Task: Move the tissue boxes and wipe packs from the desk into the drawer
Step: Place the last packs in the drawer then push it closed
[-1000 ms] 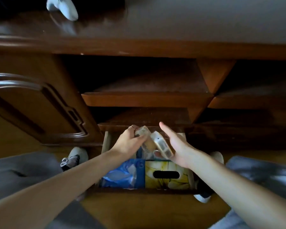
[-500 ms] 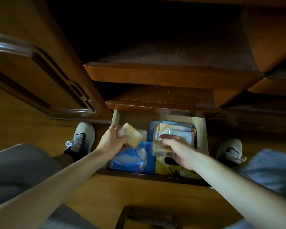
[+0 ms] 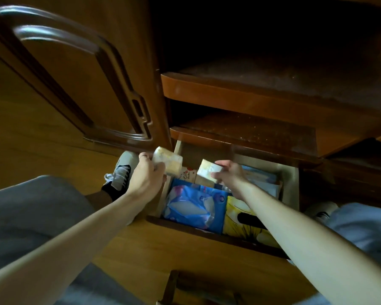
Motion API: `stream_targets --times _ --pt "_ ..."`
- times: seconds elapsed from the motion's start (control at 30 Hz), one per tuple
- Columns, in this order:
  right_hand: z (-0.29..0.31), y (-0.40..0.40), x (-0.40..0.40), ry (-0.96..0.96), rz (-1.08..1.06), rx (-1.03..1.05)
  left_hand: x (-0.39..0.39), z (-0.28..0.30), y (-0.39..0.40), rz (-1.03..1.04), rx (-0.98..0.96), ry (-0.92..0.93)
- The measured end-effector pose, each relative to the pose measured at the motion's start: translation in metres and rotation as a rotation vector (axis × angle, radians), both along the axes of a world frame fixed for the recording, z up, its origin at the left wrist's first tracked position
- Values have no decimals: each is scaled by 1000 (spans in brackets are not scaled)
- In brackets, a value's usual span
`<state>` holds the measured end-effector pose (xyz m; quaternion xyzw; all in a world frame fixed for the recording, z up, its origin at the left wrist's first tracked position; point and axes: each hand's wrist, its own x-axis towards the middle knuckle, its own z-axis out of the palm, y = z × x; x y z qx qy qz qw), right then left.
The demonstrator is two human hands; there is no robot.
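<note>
Hands: left (image 3: 146, 176) grips pack (image 3: 167, 161), now raised; right (image 3: 229, 175) grips pack (image 3: 208, 170), lifted off drawer (image 3: 291, 183)

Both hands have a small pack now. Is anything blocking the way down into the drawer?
Nothing covers the open drawer, but the blue pack and yellow tissue box fill its front. The left hand's pack hangs over the left wall; the right hand's pack is above the back.

The drawer (image 3: 291, 172) lies open from above, though packs (image 3: 194, 203) crowd its floor.
</note>
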<state>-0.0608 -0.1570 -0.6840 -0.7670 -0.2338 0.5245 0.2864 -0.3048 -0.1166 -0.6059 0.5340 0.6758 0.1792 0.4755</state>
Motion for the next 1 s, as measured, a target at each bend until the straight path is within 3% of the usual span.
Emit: stream_targets --times 0.23,0.37,0.43,0.57,0.7,0.83,0.9,1.0 --pt "-43 40 -46 -16 48 25 -24 -9 2 36 -38 -2" --pt "-53 41 -60 -515 382 10 -26 -10 0 -9 -71 1" --pt "-56 40 -58 -581 440 43 -24 -9 -2 -42 -85 8" --pt "-48 39 -43 -334 542 22 -18 -10 -6 -60 -109 14" --pt "-18 28 -37 -389 434 181 -8 -12 -11 -23 -173 -16" --pt "14 8 -44 195 486 170 1 -8 -16 20 -201 -88" --pt "15 1 -42 251 505 219 6 -6 -18 14 -195 -120" --pt "7 7 -24 189 313 280 6 -11 -17 -34 -148 -8"
